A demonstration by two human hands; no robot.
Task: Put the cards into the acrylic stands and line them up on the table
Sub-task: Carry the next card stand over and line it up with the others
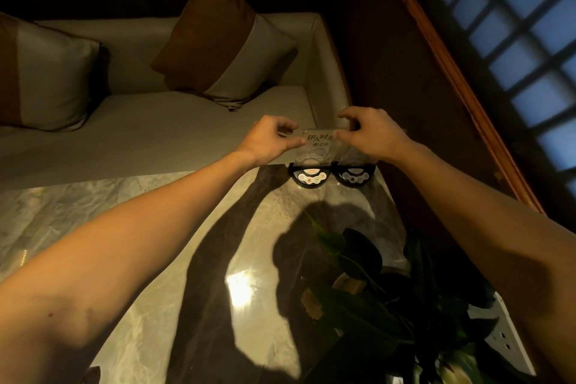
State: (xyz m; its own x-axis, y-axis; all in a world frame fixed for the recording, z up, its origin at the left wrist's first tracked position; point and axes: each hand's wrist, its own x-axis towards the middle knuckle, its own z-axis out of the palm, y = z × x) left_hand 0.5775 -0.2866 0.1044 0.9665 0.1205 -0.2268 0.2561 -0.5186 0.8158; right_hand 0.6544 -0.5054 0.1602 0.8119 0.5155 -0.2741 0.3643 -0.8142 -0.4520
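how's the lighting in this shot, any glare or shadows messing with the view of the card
Head view: dim, warm light. A bright glare spot sits on the marble table, crossed by dark shadows of the arms. The card, pinched by the left hand and right hand, stays legible, though the clear acrylic stand is faint. The plant is near black, and wide-angle bending curves the window lattice.

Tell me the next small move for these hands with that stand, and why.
Probably lower the stand straight down to the table and let go. Both the left hand and right hand pinch its top corners, the card marked 09 already seems seated inside, and the stand sits at the table's far edge just behind two black call-button units.
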